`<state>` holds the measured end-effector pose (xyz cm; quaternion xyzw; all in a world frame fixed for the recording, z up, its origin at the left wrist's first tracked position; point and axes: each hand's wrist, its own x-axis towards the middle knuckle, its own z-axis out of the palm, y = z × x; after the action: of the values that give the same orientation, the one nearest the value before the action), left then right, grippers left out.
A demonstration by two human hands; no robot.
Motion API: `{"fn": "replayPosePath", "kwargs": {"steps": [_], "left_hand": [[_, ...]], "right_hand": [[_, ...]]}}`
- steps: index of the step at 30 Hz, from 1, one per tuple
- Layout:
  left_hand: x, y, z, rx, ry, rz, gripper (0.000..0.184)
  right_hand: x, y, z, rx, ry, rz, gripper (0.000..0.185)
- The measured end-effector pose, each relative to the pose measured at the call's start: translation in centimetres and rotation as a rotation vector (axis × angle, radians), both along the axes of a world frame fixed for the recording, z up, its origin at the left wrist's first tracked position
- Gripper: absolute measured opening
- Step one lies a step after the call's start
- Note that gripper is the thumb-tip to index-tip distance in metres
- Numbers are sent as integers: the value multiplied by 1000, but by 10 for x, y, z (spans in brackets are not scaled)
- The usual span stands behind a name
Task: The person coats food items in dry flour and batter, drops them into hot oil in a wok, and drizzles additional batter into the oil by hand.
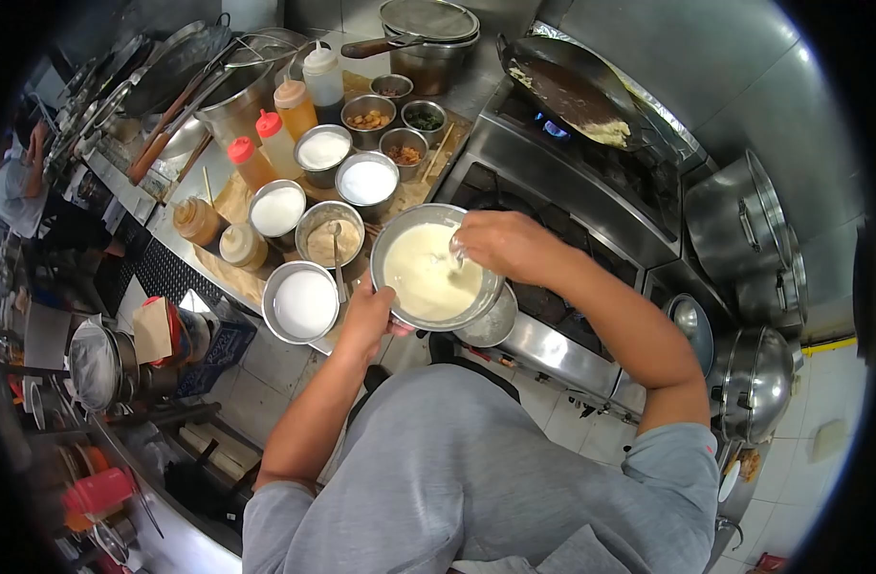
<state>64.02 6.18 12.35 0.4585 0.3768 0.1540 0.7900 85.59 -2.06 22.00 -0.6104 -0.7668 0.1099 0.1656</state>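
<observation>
My left hand [369,316] grips the near left rim of a metal bowl [381,258] that holds a pale yellow liquid [424,277]. Over the bowl's right side, my right hand [500,246] is closed, fingers pointing down at the liquid; what it holds, if anything, is hidden. Just left of the bowl stand a metal bowl of white powder [304,302] and a smaller one of beige powder [323,239] with a spoon [337,251] in it.
A wok [577,91] with dark contents sits over a blue flame at the back right. Squeeze bottles [295,107] and small ingredient bowls [369,117] crowd the counter. Large pots [744,210] stand at right. Another person [22,182] is at far left.
</observation>
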Motion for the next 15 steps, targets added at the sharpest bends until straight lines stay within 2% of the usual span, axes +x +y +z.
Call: {"fn": "replayPosePath", "kwargs": {"steps": [2,5,10,13,15], "left_hand": [[2,0,-2,5,10,0,44],[4,-1,1,3,5,-11,44],[7,-1,8,-14,-10,-14,42],[10,-1,13,3,-3,-14,41],[12,-2,18,17,-16,-11,41]], "right_hand": [[-2,3,28,5,78,-35,14],[-5,4,67,77,81,-10,15],[-5,5,111,52,71,-27,16],[-4,6,126,-68,130,-128,19],[4,13,113,-71,123,-109,18]]}}
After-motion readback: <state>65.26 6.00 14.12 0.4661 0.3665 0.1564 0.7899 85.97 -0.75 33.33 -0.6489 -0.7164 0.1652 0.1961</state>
